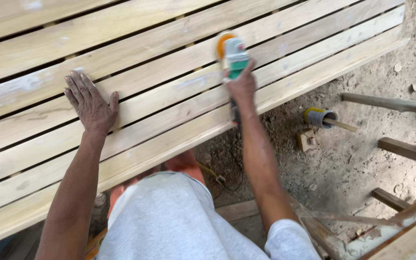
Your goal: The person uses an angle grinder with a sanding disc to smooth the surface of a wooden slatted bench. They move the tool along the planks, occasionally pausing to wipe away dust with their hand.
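Head view. Left hand (91,103), fingers spread, lies flat on the slats (136,62) at centre left, spanning two boards across a dark gap. Right hand (241,86) is wrapped tight around the green-and-white grinder (235,55) at upper centre; its orange disc (222,44) touches a slat just beside a gap. The slats' near edge runs diagonally from lower left to upper right. Beyond it lies open dirt floor (362,159), bordered at right by loose timbers (403,149) and a small roll (319,117).
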